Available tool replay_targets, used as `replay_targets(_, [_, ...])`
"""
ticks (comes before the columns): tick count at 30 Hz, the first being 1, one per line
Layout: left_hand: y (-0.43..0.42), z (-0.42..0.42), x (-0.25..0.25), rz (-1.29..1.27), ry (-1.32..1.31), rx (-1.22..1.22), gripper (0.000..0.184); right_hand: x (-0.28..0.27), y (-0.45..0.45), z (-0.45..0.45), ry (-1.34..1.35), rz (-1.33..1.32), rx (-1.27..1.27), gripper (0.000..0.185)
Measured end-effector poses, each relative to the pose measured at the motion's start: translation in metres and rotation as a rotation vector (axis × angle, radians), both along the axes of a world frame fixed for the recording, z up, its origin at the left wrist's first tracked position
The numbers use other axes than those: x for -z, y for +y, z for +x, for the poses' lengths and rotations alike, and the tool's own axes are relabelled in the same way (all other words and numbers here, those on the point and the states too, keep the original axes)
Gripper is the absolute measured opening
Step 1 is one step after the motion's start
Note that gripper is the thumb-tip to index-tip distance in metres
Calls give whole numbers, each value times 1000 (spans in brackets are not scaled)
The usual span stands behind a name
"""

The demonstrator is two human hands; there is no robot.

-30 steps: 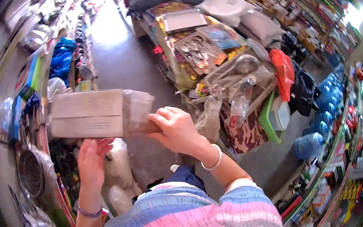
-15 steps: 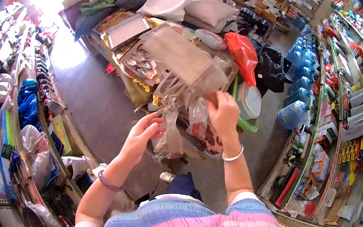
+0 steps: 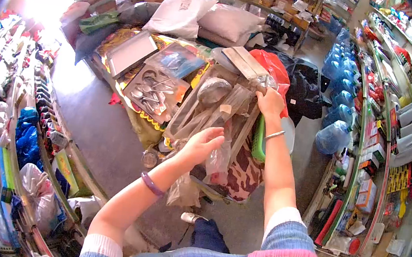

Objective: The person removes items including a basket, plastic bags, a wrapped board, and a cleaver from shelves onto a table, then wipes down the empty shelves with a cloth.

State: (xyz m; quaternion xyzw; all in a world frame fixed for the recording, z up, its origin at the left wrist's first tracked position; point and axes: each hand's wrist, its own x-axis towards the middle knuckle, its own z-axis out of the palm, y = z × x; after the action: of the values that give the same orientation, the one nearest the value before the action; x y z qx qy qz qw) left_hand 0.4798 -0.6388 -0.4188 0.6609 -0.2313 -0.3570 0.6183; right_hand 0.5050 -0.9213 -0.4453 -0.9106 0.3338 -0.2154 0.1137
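Observation:
My right hand (image 3: 270, 101) is closed on the crumpled clear plastic at the near end of a flat beige plastic-wrapped package (image 3: 247, 63). That package is tilted over the right rear of a long tray (image 3: 186, 106). Inside the tray lie a rounded silvery item (image 3: 214, 90) in plastic and long clear plastic bags (image 3: 233, 103), their contents unclear. My left hand (image 3: 205, 145) is open above the tray's near end, fingers stretched out, holding nothing. To the left sits a shallow box of metal spoons and other utensils (image 3: 150, 91).
A white framed panel (image 3: 132, 53) lies on the pile's left. Around the right side are a green basket (image 3: 259, 140), a red bag (image 3: 277, 68) and a black bag (image 3: 304, 81). Camouflage cloth (image 3: 243, 178) hangs in front. Stocked shelves flank both sides; large water bottles (image 3: 333, 136) line the right aisle.
My right hand has moved the beige package up and right, uncovering the tray and its silvery item. My left hand has shifted right, over the tray's near end.

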Motion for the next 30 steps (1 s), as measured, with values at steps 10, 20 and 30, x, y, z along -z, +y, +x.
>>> replay_targets(10, [-1, -12, 12, 59, -161, 57, 40, 17, -17, 15, 194, 105, -30, 37])
replay_targets(20, [28, -41, -11, 54, -223, 189, 34, 17, -29, 11, 220, 16, -84, 34])
replay_targets(30, [126, -100, -42, 74, -569, 47, 29, -59, 41, -20, -242, -207, -298, 30])
